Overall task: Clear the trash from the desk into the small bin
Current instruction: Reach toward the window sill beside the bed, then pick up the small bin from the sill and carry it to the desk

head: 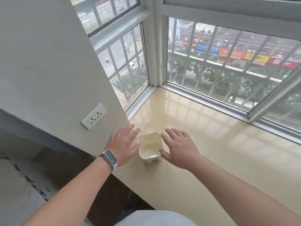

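Both hands are spread, fingers straight and relaxed, gripping nothing: the left hand [123,142] hovers at nine o'clock of the small bin [150,144] and the right hand [179,149] at three o'clock, palms turned down and a little inward. Each thumb reaches toward the bin's rim; the right thumb overlaps its near corner, though I cannot tell whether either hand is actually touching it. The bin is a cream plastic tub with rounded corners, standing upright with its mouth open, and I see nothing inside it. It sits on a glossy beige ledge [211,152], near that ledge's left edge. A dark-faced watch [110,157] on a pale band circles the left wrist, at about eight o'clock from the bin. At ten o'clock a white socket [94,116] is set into the grey wall [48,62], whose corner comes down just behind the left hand. From twelve round to two o'clock the ledge runs up to a barred window [228,62], with trees, a road and coloured shop signs beyond the glass.
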`<action>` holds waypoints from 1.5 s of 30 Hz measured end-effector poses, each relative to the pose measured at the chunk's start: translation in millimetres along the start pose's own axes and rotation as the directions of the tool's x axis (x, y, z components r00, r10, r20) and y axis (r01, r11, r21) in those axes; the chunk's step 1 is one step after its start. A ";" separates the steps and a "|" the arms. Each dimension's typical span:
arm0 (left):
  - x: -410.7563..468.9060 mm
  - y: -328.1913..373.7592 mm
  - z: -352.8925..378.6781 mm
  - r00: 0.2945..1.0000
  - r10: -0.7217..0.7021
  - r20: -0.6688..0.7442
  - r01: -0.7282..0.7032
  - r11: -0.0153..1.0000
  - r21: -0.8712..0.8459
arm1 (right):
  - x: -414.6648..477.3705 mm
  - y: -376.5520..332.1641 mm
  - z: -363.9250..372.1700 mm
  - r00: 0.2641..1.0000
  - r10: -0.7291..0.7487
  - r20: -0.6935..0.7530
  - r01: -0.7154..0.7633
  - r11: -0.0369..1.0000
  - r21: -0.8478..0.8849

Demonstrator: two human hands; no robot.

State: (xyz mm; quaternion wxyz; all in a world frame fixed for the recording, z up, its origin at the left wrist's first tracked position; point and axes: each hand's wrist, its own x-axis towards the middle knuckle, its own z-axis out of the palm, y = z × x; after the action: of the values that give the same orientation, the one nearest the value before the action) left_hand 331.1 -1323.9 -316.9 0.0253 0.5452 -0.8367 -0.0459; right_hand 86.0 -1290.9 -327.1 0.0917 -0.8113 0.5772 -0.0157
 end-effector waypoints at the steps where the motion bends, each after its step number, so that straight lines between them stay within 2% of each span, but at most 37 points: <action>1: 4.4 -9.2 5.8 1.000 -0.014 0.022 0.015 0.999 -0.044 | 0.9 -1.9 5.5 0.999 0.045 0.004 -0.045 0.999 0.009; 4: 14.2 -37.7 28.7 0.992 -0.038 0.118 0.057 0.985 -0.164 | 6.1 -11.7 26.4 0.977 0.203 0.066 -0.208 0.975 0.079; 7: 19.2 -64.2 53.7 0.973 -0.041 0.227 0.100 0.961 -0.256 | 13.3 -25.3 48.3 0.915 0.365 0.171 -0.396 0.892 0.218; 11: 28.7 -90.7 86.4 0.942 -0.033 0.333 0.160 0.919 -0.361 | 22.3 -41.9 77.0 0.821 0.504 0.269 -0.571 0.719 0.395; 16: 38.8 -104.2 124.5 0.870 0.042 0.491 0.211 0.869 -0.447 | 30.7 -55.5 107.3 0.649 0.658 0.382 -0.736 0.418 0.532; 18: 41.0 -107.9 139.1 0.840 0.074 0.537 0.214 0.865 -0.454 | 35.3 -58.6 118.7 0.603 0.686 0.409 -0.754 0.321 0.574; 21: 40.5 -111.9 158.7 0.799 0.102 0.592 0.252 0.837 -0.485 | 43.6 -59.1 134.4 0.568 0.696 0.439 -0.755 0.229 0.614; 25: 35.4 -107.4 177.6 0.750 0.121 0.650 0.392 0.710 -0.585 | 59.6 -46.2 153.6 0.525 0.695 0.491 -0.759 0.122 0.640; 28: 37.3 -101.6 186.3 0.755 0.098 0.648 0.468 0.611 -0.638 | 73.6 -33.4 164.1 0.523 0.700 0.487 -0.735 0.080 0.673; 31: 45.1 -98.8 195.1 0.748 0.129 0.651 0.484 0.565 -0.668 | 85.2 -24.1 168.3 0.539 0.681 0.496 -0.699 0.032 0.715; 35: 52.4 -96.3 202.8 0.748 0.176 0.639 0.449 0.575 -0.684 | 92.8 -15.3 175.9 0.562 0.610 0.559 -0.676 -0.051 0.735; 45: 70.1 -100.0 208.1 0.740 0.227 0.633 0.359 0.662 -0.658 | 92.1 -14.1 168.6 0.562 0.563 0.606 -0.661 -0.136 0.738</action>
State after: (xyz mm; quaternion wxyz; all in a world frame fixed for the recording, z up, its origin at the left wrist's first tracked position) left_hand 374.6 -1417.9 -534.9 -0.0572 0.4631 -0.6701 -0.5773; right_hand 152.1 -1351.0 -497.8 0.5715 -0.2094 0.7440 -0.2758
